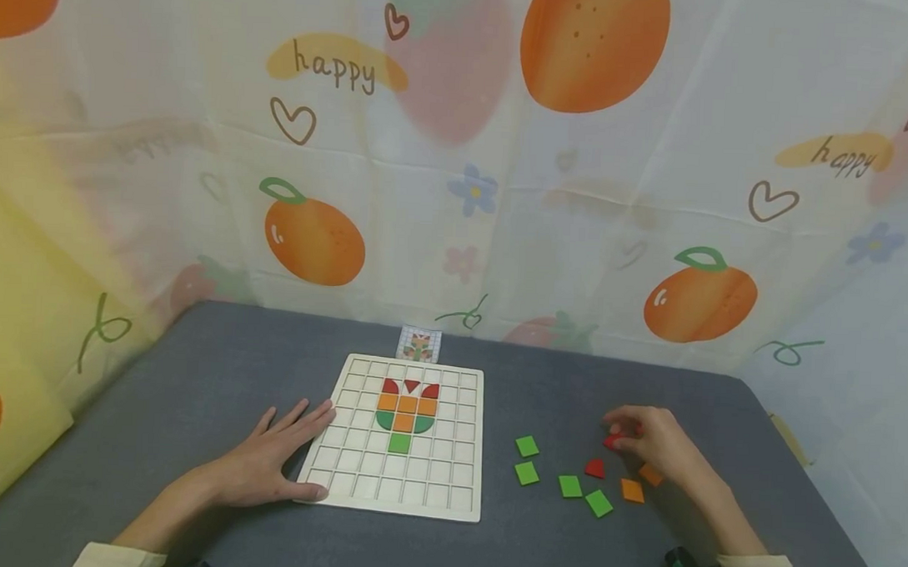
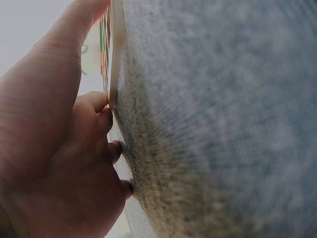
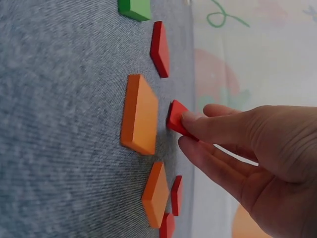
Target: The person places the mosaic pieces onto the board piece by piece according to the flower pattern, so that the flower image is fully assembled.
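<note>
A big white cloth (image 1: 574, 271) with oranges and the word "happy" on it hangs at the back. In front is a dark gray tabletop (image 1: 271, 360). A white board (image 1: 447, 475) with lots of little boxes lies flat on it. The left hand (image 1: 263, 467) has its fingers spread apart, touching the board's left side, with the thumb on the near corner. The right hand (image 1: 659, 445) is over to the right, well apart from the board. On the board, red, orange and green pieces make a flower (image 1: 407, 404). A small picture card (image 1: 419, 346) sits right at the board's far edge. Four loose green squares (image 1: 570, 487) and two orange squares (image 1: 632, 491) lie right of the board. Loose red bits (image 1: 594, 468) lie there too. The right hand's fingers pinch one red piece (image 3: 176, 117); I can't tell if it touches the tabletop.
</note>
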The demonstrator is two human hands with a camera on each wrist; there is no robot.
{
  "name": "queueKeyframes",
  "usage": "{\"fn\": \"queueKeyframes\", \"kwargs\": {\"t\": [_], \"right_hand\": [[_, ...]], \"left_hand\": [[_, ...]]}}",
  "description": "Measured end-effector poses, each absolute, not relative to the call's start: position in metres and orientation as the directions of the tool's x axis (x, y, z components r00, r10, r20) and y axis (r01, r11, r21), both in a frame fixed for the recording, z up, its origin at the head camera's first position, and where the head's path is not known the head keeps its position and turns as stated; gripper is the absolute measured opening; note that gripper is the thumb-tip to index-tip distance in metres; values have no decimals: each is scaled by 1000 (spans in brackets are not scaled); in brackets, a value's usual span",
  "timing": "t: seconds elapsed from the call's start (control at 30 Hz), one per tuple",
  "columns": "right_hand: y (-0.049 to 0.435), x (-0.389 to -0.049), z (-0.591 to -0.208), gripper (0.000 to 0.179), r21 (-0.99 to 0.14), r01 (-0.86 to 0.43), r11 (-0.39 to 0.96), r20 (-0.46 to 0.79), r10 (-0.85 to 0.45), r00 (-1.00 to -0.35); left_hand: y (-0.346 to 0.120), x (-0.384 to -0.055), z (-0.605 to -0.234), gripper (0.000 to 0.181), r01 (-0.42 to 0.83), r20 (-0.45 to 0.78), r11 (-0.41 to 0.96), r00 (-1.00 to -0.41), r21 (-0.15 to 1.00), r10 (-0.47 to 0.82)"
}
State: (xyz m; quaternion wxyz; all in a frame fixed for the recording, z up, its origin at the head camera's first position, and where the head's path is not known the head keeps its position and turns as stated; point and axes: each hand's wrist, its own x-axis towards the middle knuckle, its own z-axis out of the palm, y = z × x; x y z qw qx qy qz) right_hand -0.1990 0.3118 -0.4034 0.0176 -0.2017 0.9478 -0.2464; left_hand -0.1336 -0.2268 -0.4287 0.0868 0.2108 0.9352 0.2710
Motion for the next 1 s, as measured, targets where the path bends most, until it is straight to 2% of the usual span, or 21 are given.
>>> {"fn": "queueKeyframes", "kwargs": {"t": [0.37,0.77,1.0], "right_hand": [[289,-201,-396,29,-479,-459,748,120,-462,-879],[255,-208,-394,31,-513,-481,711,127,-491,-862],[234,-214,-396,32,-517,-537,667,149,-547,-824]], "left_hand": [[-226,-134,-429,104,346,-48,763,-897,546,440],[-227,-134,-431,104,336,-62,767,-897,546,437],[-226,-134,-429,104,339,-55,760,-896,555,440]]}}
